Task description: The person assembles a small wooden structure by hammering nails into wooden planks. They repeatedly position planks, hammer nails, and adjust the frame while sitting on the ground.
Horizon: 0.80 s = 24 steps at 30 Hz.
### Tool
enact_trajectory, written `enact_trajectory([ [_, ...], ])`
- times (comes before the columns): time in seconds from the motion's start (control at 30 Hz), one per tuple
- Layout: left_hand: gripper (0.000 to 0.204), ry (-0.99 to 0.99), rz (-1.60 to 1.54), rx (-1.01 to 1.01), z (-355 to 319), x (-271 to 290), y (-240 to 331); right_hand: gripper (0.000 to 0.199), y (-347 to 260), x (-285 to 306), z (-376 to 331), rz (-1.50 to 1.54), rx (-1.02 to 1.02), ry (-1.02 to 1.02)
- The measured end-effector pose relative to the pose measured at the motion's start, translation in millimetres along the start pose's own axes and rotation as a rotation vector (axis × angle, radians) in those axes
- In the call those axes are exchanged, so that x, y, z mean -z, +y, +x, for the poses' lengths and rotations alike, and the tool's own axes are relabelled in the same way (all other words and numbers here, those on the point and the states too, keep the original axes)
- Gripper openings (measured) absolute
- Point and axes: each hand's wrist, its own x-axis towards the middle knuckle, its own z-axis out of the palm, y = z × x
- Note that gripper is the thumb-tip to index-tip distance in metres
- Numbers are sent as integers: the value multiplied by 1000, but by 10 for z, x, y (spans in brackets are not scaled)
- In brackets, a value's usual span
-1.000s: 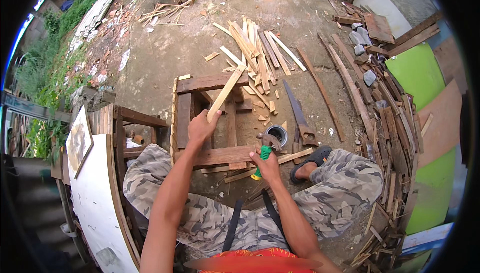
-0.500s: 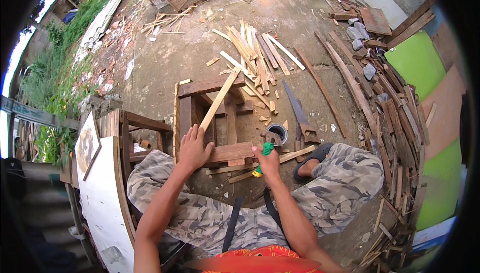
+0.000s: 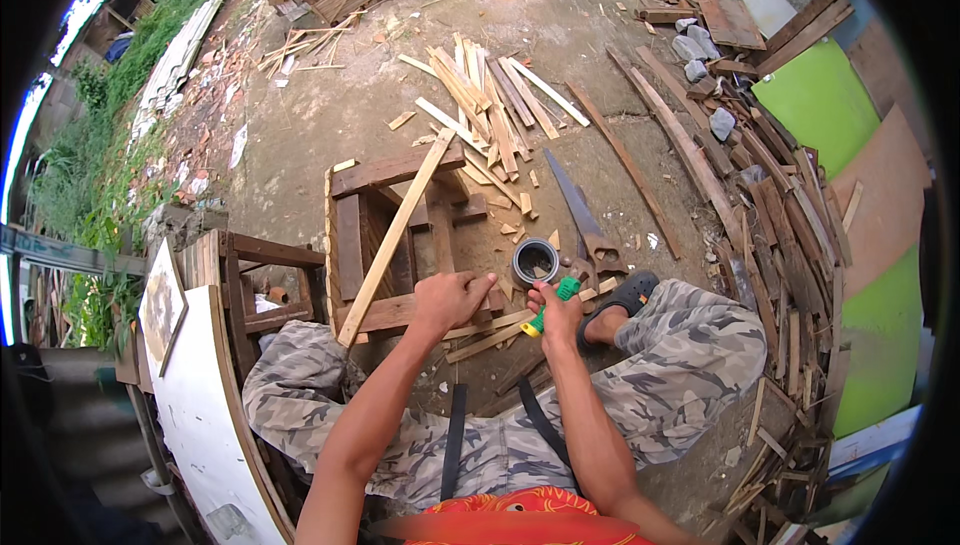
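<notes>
My left hand (image 3: 450,303) is over the near rail of a dark wooden frame (image 3: 385,317), its fingers curled in; whatever they hold is hidden. In my right hand (image 3: 560,317) is a hammer (image 3: 566,289) with a green and yellow handle, its head pointing away beside the can. A grey round can (image 3: 536,261) with small dark contents stands just beyond my right hand. Across the frame lies a pale wooden strip (image 3: 400,230), slanting from the far rail down to the near left corner, with neither hand on it.
A handsaw (image 3: 582,210) lies right of the can. Beyond the frame is a heap of pale strips (image 3: 490,105). Scrap timber (image 3: 790,245) is piled along the right, and a white board (image 3: 190,385) stands at my left. My sandalled foot (image 3: 615,315) is close to the hammer.
My left hand has left the pale strip and moved right along the near rail, fingers curling. The strip's near end now reaches the near left corner. My right hand and hammer shifted right, toward me.
</notes>
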Motion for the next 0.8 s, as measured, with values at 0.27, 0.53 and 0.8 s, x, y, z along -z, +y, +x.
enact_trajectory([
  [0.27, 78, 125, -42, -334, -851, -612, 654, 12, -161, 34, -3, 105, 5, 3],
  [0.53, 37, 761, -855, 273, -629, 164, -469, 19, -171, 156, 25, -250, 159, -47],
  [0.8, 78, 235, -1094, 682, -341, 538, -2207, 55, 65, -159, -284, -527, 154, -376],
])
